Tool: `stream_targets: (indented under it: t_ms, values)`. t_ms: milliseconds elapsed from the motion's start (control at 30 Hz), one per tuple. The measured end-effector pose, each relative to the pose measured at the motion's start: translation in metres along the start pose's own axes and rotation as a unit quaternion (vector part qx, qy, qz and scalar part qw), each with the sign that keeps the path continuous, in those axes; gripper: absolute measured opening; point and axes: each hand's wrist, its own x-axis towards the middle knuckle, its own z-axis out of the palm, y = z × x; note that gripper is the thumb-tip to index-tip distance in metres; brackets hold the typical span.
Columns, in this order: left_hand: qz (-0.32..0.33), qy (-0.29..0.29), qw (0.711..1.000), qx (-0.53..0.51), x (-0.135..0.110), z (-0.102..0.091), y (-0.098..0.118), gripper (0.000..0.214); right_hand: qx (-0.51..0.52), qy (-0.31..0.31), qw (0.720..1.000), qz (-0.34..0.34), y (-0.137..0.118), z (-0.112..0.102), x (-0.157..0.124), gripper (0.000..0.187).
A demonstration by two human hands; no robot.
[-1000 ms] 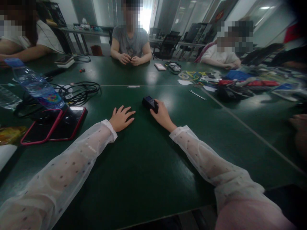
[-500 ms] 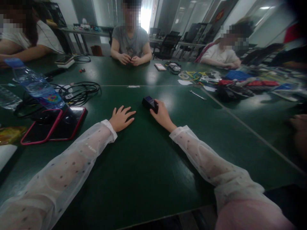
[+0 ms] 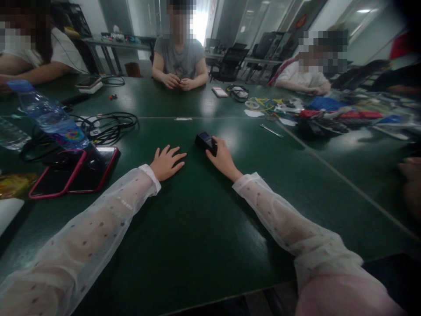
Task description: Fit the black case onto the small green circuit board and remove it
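Observation:
My left hand point(image 3: 167, 163) lies flat on the dark green table point(image 3: 197, 228), palm down with the fingers spread, holding nothing. To its right, my right hand point(image 3: 224, 159) grips the near end of a small black handheld device with a screen point(image 3: 204, 139). The device rests on the table, its screen facing up, and my fingers cover part of it. A gap of bare tabletop separates the device from my left fingertips.
Two phones in red cases point(image 3: 95, 171), a tilted water bottle point(image 3: 52, 116) and coiled black cables point(image 3: 118, 127) are at left. A wrench point(image 3: 271, 131) lies right of the device, with tangled cables point(image 3: 266, 104) beyond. Several people sit around, one person point(image 3: 180, 57) directly opposite.

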Motion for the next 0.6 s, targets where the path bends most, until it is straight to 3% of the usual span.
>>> stream_targets:
  t_ms: [600]
  values:
    - [-0.003, -0.001, 1.000, 0.001, 0.0005, 0.0002, 0.0004, 0.054, 0.003, 0.002, 1.000, -0.004, -0.0016, -0.0014, -0.0011, 0.059]
